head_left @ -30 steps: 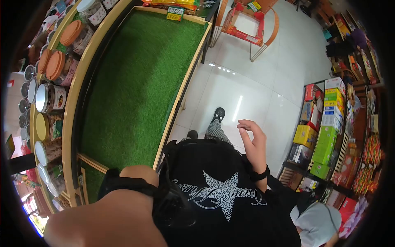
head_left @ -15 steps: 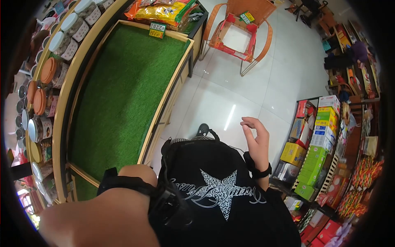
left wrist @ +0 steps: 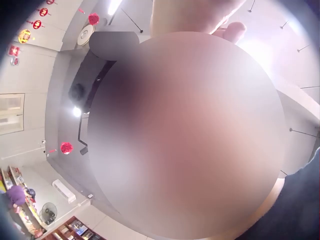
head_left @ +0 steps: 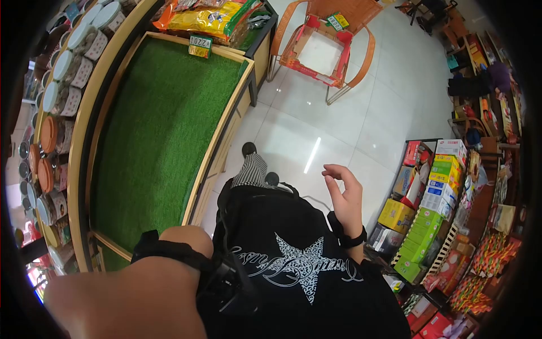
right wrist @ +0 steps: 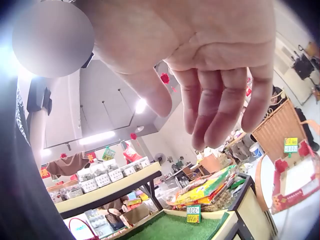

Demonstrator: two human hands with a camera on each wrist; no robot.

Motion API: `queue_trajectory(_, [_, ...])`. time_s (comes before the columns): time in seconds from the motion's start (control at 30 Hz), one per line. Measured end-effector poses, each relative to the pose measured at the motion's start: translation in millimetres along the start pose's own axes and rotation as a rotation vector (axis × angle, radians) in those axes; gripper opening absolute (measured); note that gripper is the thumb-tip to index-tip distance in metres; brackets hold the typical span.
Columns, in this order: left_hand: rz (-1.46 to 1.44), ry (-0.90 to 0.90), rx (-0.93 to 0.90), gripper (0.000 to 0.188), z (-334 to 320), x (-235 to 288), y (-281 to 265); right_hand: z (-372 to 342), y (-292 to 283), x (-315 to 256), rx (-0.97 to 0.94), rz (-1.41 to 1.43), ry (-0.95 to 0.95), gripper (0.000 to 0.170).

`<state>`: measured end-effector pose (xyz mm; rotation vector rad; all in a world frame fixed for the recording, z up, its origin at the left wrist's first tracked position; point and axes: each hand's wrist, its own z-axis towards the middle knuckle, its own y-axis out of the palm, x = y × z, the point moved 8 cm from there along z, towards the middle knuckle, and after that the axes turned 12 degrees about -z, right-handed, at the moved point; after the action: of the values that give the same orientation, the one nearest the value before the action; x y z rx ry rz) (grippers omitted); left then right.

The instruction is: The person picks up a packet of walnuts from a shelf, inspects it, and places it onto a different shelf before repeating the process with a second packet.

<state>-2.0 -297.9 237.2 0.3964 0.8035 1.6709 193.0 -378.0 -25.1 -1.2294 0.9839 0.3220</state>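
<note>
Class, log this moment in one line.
Right hand: relaxed, holding nothing | left hand: partly seen, hold unclear | green turf: at left | chair: ahead, bearing red carton

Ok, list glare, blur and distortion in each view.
Head: fisheye bends the wooden shelf edge, black corners, a light streak reflected on the tiled floor; right hand fairly sharp. Left wrist: a round blur hides the middle, glare whitens the ceiling upper right. Right wrist: smaller round blur upper left, fluorescent tube glaring.

Chair [head_left: 345,10] more visible, yellow bag [head_left: 209,20] too
</note>
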Motion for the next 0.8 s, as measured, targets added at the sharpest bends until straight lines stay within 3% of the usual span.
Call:
queue_trajectory(0.07, [0.161, 0.186, -0.153, 0.02, 5, 20, -5, 16, 3, 1, -0.025, -0.013, 0.028, 0.018])
queue_trajectory(0.1, [0.169, 0.185, -0.156, 0.02, 7, 27, -7, 26, 5, 0, -0.026, -0.01, 0.02, 0.018])
queue_trajectory(0.6, [0.392, 0.343, -0.052, 0.027, 51, 163, -37, 173, 32, -46, 0.053, 0.01, -0.064, 0.018])
queue_trajectory(0.8, [0.537, 0.482, 0.027, 0.03, 52, 219, -42, 216, 64, -55, -0.044, 0.027, -0.061, 0.018])
